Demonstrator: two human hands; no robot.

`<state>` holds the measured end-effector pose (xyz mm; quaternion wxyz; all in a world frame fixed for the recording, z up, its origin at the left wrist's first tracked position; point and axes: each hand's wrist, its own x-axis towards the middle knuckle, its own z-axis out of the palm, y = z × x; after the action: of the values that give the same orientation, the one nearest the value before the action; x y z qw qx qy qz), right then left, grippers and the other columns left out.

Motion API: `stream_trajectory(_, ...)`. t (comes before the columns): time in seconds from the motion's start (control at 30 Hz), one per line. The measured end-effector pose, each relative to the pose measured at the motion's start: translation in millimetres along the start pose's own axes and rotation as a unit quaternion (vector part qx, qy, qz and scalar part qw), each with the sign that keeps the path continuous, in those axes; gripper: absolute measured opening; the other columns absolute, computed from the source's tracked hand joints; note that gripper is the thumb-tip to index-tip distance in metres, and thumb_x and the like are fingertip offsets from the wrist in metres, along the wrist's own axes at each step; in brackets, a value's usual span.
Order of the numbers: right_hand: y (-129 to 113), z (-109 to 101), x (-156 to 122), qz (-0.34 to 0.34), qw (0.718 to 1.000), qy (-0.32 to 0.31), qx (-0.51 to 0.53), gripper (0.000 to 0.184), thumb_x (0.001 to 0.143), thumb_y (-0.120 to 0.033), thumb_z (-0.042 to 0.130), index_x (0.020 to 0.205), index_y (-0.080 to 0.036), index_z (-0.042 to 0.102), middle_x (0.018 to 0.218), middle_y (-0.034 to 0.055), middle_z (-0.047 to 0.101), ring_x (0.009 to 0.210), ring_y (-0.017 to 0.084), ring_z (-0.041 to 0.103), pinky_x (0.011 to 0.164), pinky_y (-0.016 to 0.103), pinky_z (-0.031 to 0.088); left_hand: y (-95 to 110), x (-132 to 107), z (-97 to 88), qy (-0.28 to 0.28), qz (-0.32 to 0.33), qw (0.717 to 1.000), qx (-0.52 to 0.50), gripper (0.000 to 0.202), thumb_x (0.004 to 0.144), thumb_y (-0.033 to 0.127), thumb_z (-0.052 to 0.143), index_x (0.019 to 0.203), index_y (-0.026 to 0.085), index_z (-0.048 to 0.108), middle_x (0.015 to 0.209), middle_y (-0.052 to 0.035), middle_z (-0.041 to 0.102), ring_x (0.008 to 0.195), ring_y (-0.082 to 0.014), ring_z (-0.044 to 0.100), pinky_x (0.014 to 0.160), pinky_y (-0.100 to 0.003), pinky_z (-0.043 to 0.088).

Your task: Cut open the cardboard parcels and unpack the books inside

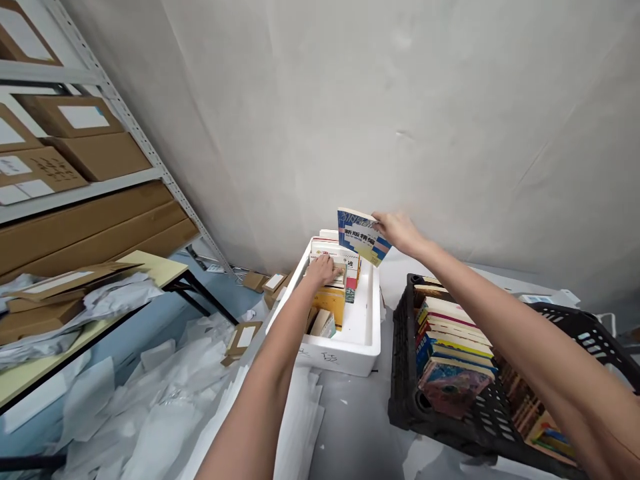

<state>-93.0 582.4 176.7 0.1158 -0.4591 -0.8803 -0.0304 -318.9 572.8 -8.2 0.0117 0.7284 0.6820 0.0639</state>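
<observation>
My right hand (397, 230) is closed on the top corner of a blue and white book (361, 236), holding it up over the far end of a white foam box (357, 333). Inside that box stand several books (335, 267). My left hand (323, 270) rests on their top edges, fingers bent over them. The box sits on the floor against the grey wall.
A black plastic crate (407, 393) packed with rows of books stands right of the foam box. White paper sheets (150, 400) litter the floor at left. A yellow-topped table (150, 267) and metal shelving with cardboard boxes (75, 153) fill the left side.
</observation>
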Motion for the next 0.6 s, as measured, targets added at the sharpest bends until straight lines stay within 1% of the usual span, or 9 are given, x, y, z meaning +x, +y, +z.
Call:
stream_trajectory(0.07, -1.4, 8.1, 4.8, -0.002, 1.000, -0.004, -0.009, 0.029, 0.093, -0.026, 0.036, 0.108, -0.020, 0.060, 0.095, 0.0092, 0.070, 0.080, 0.021, 0.061, 0.059, 0.027, 0.029, -1.7, 4.4, 5.6, 0.006, 0.003, 1.000, 0.011, 0.049, 0.091, 0.050, 0.038, 0.114, 0.010, 0.057, 0.124, -0.0191, 0.056, 0.122, -0.0291, 0.047, 0.102, -0.041, 0.033)
stream_trajectory(0.13, -3.0, 14.9, 8.4, -0.010, 1.000, -0.007, -0.016, 0.029, 0.094, -0.027, 0.036, 0.110, -0.020, 0.060, 0.094, 0.0091, 0.070, 0.079, 0.021, 0.060, 0.059, 0.027, 0.029, -2.3, 5.7, 10.1, 0.012, -0.001, 1.000, 0.018, 0.053, 0.091, 0.053, 0.035, 0.114, 0.011, 0.056, 0.121, -0.0185, 0.056, 0.118, -0.0297, 0.049, 0.098, -0.042, 0.035)
stream_trajectory(0.23, -5.3, 20.0, 10.5, -0.025, 0.999, -0.015, -0.016, 0.029, 0.094, -0.025, 0.037, 0.112, -0.020, 0.059, 0.095, 0.0090, 0.070, 0.080, 0.021, 0.060, 0.061, 0.027, 0.029, -2.2, 1.8, 15.1, 0.024, -0.006, 0.999, 0.030, 0.056, 0.091, 0.056, 0.032, 0.112, 0.011, 0.058, 0.120, -0.0188, 0.055, 0.116, -0.0315, 0.047, 0.097, -0.045, 0.034)
stream_trajectory(0.37, -9.5, 12.9, 6.2, -0.039, 0.999, -0.017, 0.002, 0.029, 0.093, -0.025, 0.037, 0.108, -0.020, 0.061, 0.091, 0.0077, 0.069, 0.079, 0.020, 0.059, 0.062, 0.027, 0.029, -4.3, -15.9, 19.1, 0.053, 0.013, 0.998, 0.025, 0.050, 0.093, 0.052, 0.030, 0.102, 0.015, 0.062, 0.116, -0.0149, 0.056, 0.112, -0.0283, 0.048, 0.097, -0.042, 0.033)
stream_trajectory(0.47, -17.5, 7.4, 4.0, -0.062, 0.998, -0.016, 0.006, 0.028, 0.094, -0.027, 0.037, 0.107, -0.021, 0.062, 0.090, 0.0069, 0.069, 0.079, 0.020, 0.060, 0.062, 0.027, 0.029, -6.2, -32.2, 20.6, 0.046, 0.034, 0.998, 0.018, 0.045, 0.096, 0.046, 0.027, 0.105, 0.017, 0.061, 0.113, -0.0125, 0.060, 0.108, -0.0258, 0.052, 0.094, -0.040, 0.033)
stream_trajectory(0.53, -26.3, 12.0, 6.9, -0.072, 0.997, -0.029, 0.002, 0.028, 0.094, -0.027, 0.039, 0.108, -0.021, 0.062, 0.094, 0.0074, 0.070, 0.082, 0.021, 0.061, 0.063, 0.027, 0.031, -6.0, -39.9, 21.0, 0.038, 0.037, 0.998, 0.024, 0.045, 0.097, 0.043, 0.026, 0.109, 0.016, 0.059, 0.109, -0.0125, 0.063, 0.105, -0.0259, 0.054, 0.094, -0.040, 0.033)
stream_trajectory(0.6, -36.6, 24.9, 14.0, -0.077, 0.996, -0.049, -0.003, 0.029, 0.093, -0.027, 0.040, 0.112, -0.022, 0.061, 0.099, 0.0088, 0.070, 0.086, 0.023, 0.062, 0.066, 0.028, 0.034, -4.5, -44.0, 21.1, 0.038, 0.033, 0.998, 0.030, 0.045, 0.097, 0.041, 0.026, 0.110, 0.014, 0.059, 0.107, -0.0135, 0.065, 0.104, -0.0267, 0.055, 0.093, -0.041, 0.033)
